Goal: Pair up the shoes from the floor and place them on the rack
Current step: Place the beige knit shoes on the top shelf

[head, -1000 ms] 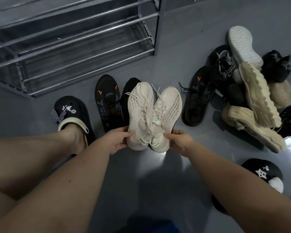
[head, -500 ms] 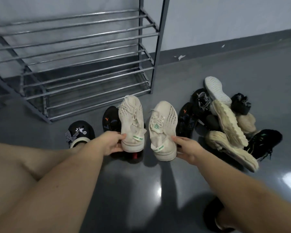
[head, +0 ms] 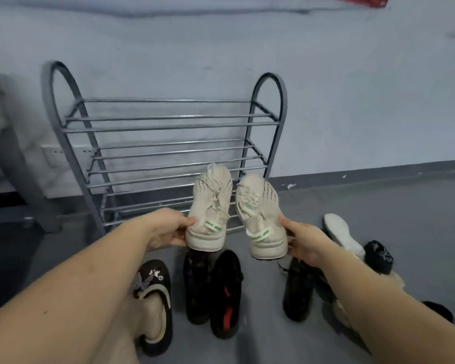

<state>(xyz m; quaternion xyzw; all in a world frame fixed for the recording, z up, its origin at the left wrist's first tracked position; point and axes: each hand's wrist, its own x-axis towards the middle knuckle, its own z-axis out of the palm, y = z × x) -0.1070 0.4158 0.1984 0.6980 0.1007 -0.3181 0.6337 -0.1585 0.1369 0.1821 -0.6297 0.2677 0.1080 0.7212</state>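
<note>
Lifted higher, both knit cream sneakers (head: 260,214) now front the tubular rack (head: 168,143).

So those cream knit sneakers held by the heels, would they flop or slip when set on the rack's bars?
Each cream sneaker keeps its shape though held only at the heel by the left hand or right hand, so probably light and fairly stiff-soled. The knit uppers likely give softly. On the rack, gaps between the bars could let a toe dip.

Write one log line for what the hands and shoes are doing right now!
left hand: holds cream sneaker | right hand: holds matching sneaker | rack: no shoes | black pair: on floor
</note>
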